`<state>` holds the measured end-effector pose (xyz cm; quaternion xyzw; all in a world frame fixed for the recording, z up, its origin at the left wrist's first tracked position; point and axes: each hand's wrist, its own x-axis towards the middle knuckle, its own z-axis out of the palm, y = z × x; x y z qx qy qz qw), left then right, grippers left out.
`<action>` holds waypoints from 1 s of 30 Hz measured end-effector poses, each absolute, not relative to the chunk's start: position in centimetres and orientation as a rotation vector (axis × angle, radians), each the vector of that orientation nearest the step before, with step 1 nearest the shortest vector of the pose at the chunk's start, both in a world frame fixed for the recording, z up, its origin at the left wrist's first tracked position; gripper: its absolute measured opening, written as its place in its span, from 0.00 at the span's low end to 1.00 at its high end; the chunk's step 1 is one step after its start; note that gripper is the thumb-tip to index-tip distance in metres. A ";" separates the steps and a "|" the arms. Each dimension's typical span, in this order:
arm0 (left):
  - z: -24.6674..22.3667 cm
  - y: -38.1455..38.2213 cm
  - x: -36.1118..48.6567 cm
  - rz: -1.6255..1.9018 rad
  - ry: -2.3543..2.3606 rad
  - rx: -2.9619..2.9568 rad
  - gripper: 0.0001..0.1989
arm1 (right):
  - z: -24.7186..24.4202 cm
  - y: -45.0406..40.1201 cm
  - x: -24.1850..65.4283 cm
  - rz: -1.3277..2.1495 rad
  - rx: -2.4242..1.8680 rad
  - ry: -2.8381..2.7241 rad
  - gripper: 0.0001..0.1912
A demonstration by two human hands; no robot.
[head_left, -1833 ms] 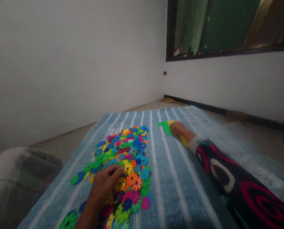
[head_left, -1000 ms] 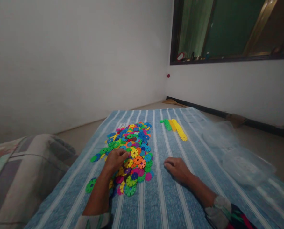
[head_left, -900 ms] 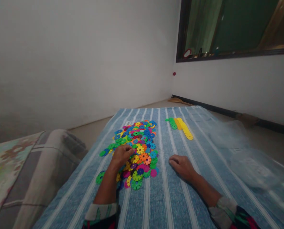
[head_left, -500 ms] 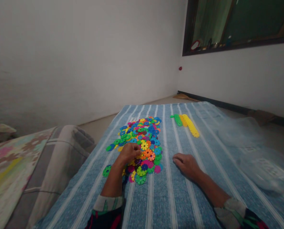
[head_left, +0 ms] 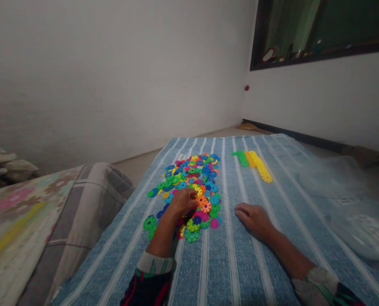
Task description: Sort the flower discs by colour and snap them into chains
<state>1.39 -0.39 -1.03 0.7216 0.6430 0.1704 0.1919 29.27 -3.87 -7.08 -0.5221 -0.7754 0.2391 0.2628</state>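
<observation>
A pile of colourful notched plastic discs (head_left: pixel 192 173) lies on a blue striped cloth (head_left: pixel 219 263). My left hand (head_left: pixel 183 202) is over the near part of the pile, its fingertips pinched together beside orange and yellow discs; what they hold, if anything, is hidden. My right hand (head_left: pixel 253 219) rests on the cloth to the right of the pile, fingers curled in, with nothing visible in it. Beyond it lie rows of overlapping discs: green (head_left: pixel 242 158), orange-yellow (head_left: pixel 250 159) and a longer yellow one (head_left: pixel 261 167).
Clear plastic bags (head_left: pixel 358 225) lie at the cloth's right side. To the left is a bed-like surface with a grey plaid cover (head_left: pixel 92 191) and a flowered cloth (head_left: pixel 20 208). A pale wall stands behind, with a dark-framed window (head_left: pixel 323 29) at upper right.
The view has shifted slightly, so most things appear a little further right. My left hand has moved slightly over the pile, now covering part of the yellow disc. My right hand stays in place.
</observation>
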 end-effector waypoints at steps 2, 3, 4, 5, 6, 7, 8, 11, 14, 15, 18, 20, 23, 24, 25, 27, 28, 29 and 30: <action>-1.1 -0.3 1.0 0.461 1.816 2.099 0.04 | -7.2 -3.8 29.3 0.641 -1.399 -2.103 0.18; -1.1 -0.2 0.9 0.445 1.827 2.125 0.04 | -7.3 -3.8 29.3 0.639 -1.392 -2.104 0.18; -1.1 -0.2 0.7 0.440 1.837 2.128 0.03 | -7.3 -3.8 29.3 0.640 -1.386 -2.104 0.18; -1.2 -0.1 0.5 0.435 1.846 2.126 0.04 | -7.3 -3.8 29.4 0.644 -1.384 -2.104 0.18; -1.2 -0.1 0.4 0.431 1.857 2.119 0.04 | -7.4 -3.8 29.4 0.650 -1.384 -2.103 0.18; -1.3 -0.1 0.2 0.427 1.869 2.107 0.04 | -7.4 -3.8 29.4 0.658 -1.385 -2.102 0.18; -1.3 0.0 0.0 0.427 1.883 2.091 0.04 | -7.4 -3.9 29.4 0.664 -1.386 -2.100 0.18; -1.6 0.1 -0.8 0.443 1.924 2.043 0.02 | -7.5 -3.9 29.4 0.675 -1.378 -2.091 0.18; -1.9 0.1 -1.5 0.457 1.985 2.007 0.02 | -7.7 -3.9 29.5 0.675 -1.369 -2.096 0.18; -2.0 0.1 -1.7 0.458 2.012 1.997 0.02 | -7.7 -3.8 29.5 0.672 -1.373 -2.099 0.19; -2.0 0.1 -2.2 0.440 2.074 1.994 0.03 | -7.9 -3.8 29.6 0.655 -1.395 -2.105 0.19; -1.9 0.1 -2.3 0.416 2.094 1.998 0.03 | -8.0 -3.8 29.6 0.647 -1.401 -2.107 0.19; -1.8 0.1 -2.3 0.379 2.124 1.987 0.04 | -8.1 -3.8 29.6 0.636 -1.396 -2.103 0.19; -1.7 0.0 -2.2 0.368 2.136 1.986 0.05 | -8.2 -3.8 29.7 0.637 -1.393 -2.104 0.19; -1.7 0.0 -2.1 0.358 2.153 1.984 0.06 | -8.2 -3.8 29.7 0.640 -1.393 -2.104 0.19; -1.8 -0.1 -1.8 0.347 2.218 1.972 0.07 | -8.2 -3.7 29.7 0.649 -1.397 -2.104 0.19; -1.8 -0.1 -1.6 0.357 2.262 1.966 0.09 | -8.3 -3.7 29.7 0.652 -1.400 -2.104 0.19; -2.0 -0.1 -1.4 0.383 2.307 1.963 0.10 | -8.3 -3.7 29.7 0.654 -1.401 -2.103 0.19; -2.1 -0.1 -1.2 0.423 2.346 1.966 0.11 | -8.3 -3.8 29.7 0.655 -1.401 -2.102 0.19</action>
